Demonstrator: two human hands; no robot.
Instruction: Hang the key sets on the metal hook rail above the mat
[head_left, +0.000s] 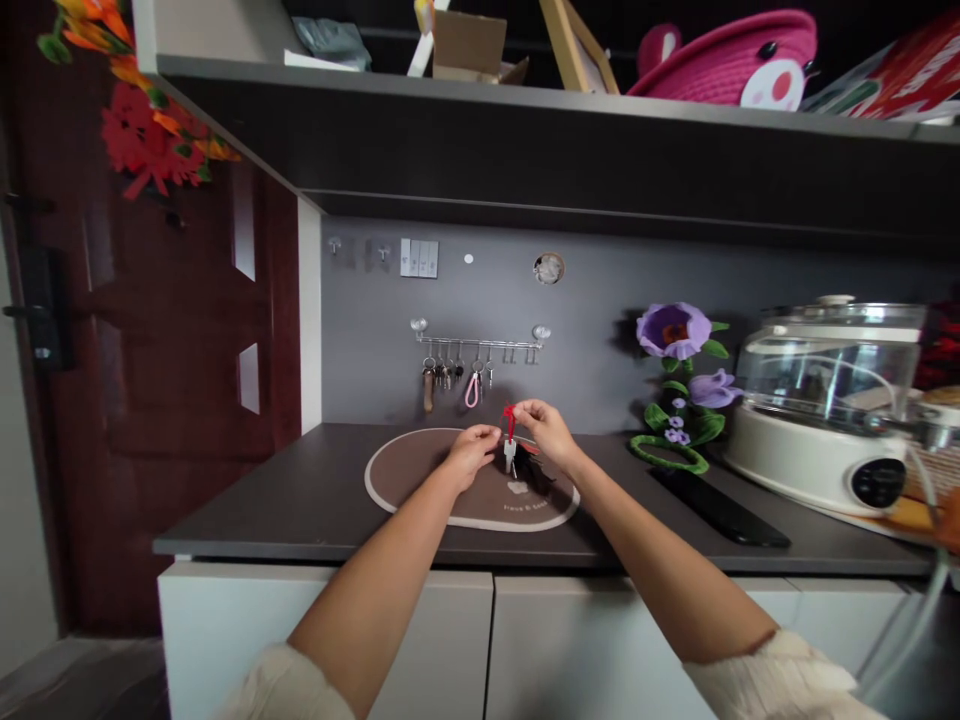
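One grip, right hand [550,432], pinches red cord [511,422]; closure of left hand [472,454] is unclear.

- At far left, a dark red-brown door [165,480] with moulded panels; a black handle and lock plate [46,310] sit on its left side, and two pale patches show on its right half.
- A pale wall strip [26,570] at the left edge.
- Dark grey floor [82,680] at near left.
- A dark grey countertop [262,495] runs left to right above white cabinet doors [540,650], a narrow dark gap between them.
- Behind it, a grey back panel [615,270] with a round opening [549,268].
- Overhead, a wide dark shelf [525,145], its underside shadowed.
- Soft light, dimmer toward the far right.
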